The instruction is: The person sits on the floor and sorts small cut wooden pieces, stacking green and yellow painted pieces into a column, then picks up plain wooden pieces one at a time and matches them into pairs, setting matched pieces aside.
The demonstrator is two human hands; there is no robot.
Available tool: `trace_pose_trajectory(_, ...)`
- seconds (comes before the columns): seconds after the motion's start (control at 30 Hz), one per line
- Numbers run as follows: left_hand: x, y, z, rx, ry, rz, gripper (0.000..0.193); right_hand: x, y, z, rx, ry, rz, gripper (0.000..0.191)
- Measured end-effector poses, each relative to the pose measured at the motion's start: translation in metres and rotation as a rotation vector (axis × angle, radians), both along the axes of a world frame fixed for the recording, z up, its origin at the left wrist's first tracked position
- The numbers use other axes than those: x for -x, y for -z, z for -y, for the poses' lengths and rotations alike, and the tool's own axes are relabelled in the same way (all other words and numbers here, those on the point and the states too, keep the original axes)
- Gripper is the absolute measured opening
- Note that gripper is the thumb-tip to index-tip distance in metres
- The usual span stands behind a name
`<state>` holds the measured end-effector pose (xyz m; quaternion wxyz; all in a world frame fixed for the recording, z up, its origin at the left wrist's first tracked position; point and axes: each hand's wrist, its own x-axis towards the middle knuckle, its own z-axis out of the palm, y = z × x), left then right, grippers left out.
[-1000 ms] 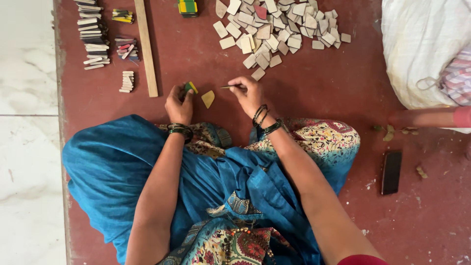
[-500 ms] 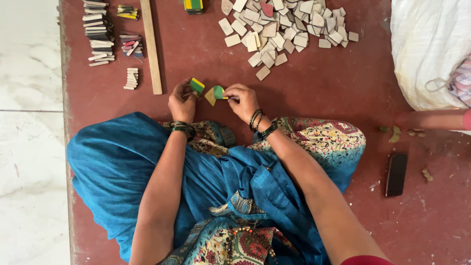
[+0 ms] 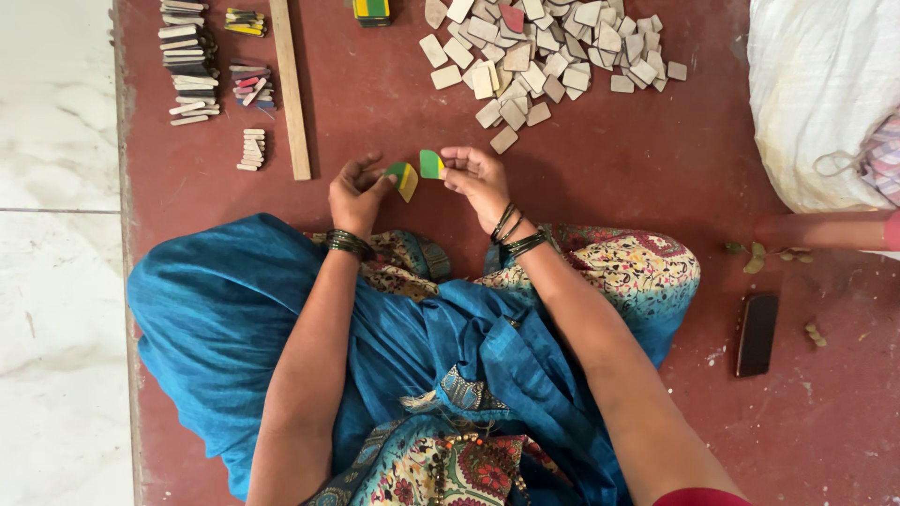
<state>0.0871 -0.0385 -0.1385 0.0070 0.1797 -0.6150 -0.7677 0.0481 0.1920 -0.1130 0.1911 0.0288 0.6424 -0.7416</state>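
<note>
In the head view, the person sat on a red floor [image 3: 609,234] with legs folded under blue cloth [image 3: 225,319]. The left hand [image 3: 356,192] was raised just in front of the knees, its fingers pinched narrowly on a small tile [image 3: 406,178] painted green and yellow, tilted on edge. The right hand [image 3: 478,178] sat just beside it, fingers closed on a second tile [image 3: 431,164], green with a yellow edge. The two tiles were near each other between the hands; whether they touched could not be told. Dark bangles ringed both wrists.

Beyond the hands, well apart from them, lay a loose pile [image 3: 544,47] of plain pale tiles, a reddish one among them. To the left a wooden stick [image 3: 290,89] lay lengthwise on the floor. Left of it stood a short row [image 3: 250,150] of pale tiles on edge, a small painted stack [image 3: 251,86], and a long stack [image 3: 187,61] near the floor's edge. Another painted stack [image 3: 245,21] lay at the top, and a green and yellow block [image 3: 371,9] was cut by the frame's upper edge.

On the right were a white sack [image 3: 816,94], another person's forearm [image 3: 825,230] resting on the floor below it, and a dark phone [image 3: 757,334] lying flat. White marble [image 3: 56,281] bordered the red floor on the left.
</note>
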Motion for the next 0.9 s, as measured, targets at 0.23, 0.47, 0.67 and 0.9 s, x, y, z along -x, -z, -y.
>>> trace_pose_trajectory(0.23, -0.004, -0.001, 0.0, -0.245, 0.039, 0.036, 0.025, -0.004, -0.033, 0.011, 0.078, -0.081, 0.066, 0.035)
trace_pose_trajectory(0.47, -0.003, -0.012, 0.0, -0.276, 0.054, 0.019, 0.029, -0.007, -0.022, 0.015, 0.049, -0.124, 0.016, 0.037)
trace_pose_trajectory(0.67, -0.004, -0.019, -0.001, -0.262, 0.089, -0.047, 0.027, -0.009, -0.015, 0.018, 0.063, -0.131, -0.001, 0.038)
trace_pose_trajectory(0.9, -0.002, -0.02, -0.008, -0.276, 0.155, 0.013, 0.023, -0.01, -0.028, 0.013, 0.073, -0.154, 0.047, 0.037)
